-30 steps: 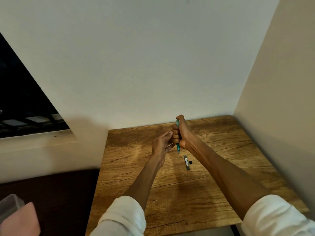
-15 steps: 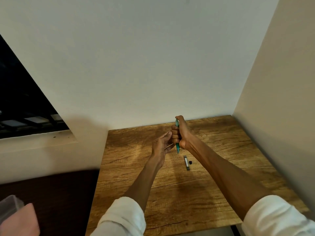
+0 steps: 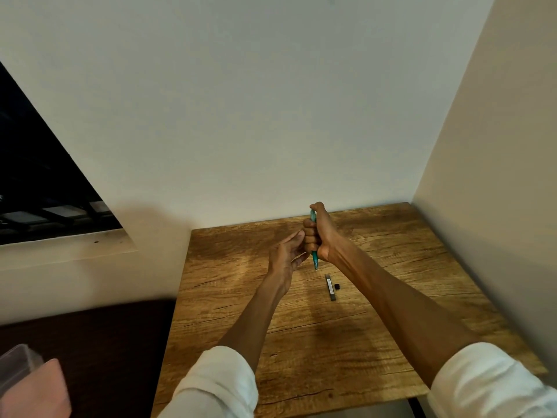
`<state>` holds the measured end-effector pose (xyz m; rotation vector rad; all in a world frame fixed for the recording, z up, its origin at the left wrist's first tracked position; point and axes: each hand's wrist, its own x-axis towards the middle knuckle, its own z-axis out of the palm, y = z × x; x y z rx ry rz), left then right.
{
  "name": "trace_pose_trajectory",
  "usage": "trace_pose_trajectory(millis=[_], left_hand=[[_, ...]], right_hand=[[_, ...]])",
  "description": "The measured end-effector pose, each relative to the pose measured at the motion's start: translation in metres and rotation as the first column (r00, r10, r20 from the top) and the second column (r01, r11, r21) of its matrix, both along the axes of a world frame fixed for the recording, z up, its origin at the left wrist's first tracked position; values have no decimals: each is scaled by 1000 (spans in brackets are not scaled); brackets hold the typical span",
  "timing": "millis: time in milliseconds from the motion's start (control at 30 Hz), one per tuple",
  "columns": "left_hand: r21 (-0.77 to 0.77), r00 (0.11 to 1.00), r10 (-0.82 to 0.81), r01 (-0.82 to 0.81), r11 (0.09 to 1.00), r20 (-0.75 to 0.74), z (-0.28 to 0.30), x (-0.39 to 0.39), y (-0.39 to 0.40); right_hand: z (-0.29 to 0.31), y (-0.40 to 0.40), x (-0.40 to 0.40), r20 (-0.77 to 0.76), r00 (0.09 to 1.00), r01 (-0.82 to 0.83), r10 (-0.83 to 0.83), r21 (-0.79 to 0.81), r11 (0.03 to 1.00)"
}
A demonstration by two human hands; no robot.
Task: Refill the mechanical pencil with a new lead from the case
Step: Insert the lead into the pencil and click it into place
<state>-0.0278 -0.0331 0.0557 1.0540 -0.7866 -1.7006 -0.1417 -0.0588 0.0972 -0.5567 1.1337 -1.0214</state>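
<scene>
The right hand (image 3: 321, 233) makes a closed grip round the teal mechanical pencil (image 3: 314, 239), fingers wrapped on the barrel, thumb over its top end, tip pointing down. Just left of that grip, the left hand (image 3: 286, 256) is raised with relaxed, nearly straight fingers touching the right knuckles; whether it pinches a lead cannot be told. Below the grip, the slim lead case (image 3: 330, 287) lies flat on the wooden bench (image 3: 422, 267), its small black cap (image 3: 337, 286) just beside it. Both forearms reach out from rolled white sleeves (image 3: 220, 384). Compared with a second ago, both hands sit almost unchanged.
</scene>
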Motion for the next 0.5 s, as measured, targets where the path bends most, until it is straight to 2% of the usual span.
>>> trace_pose_trajectory(millis=[267, 500], left_hand=[[-9, 1000, 6, -6, 1000, 11, -2, 0, 2], [-8, 1000, 16, -16, 1000, 15, -5, 2, 1]], right_hand=[[-1, 4, 2, 12, 1000, 17, -17, 2, 1000], [-6, 2, -1, 120, 991, -60, 59, 7, 998]])
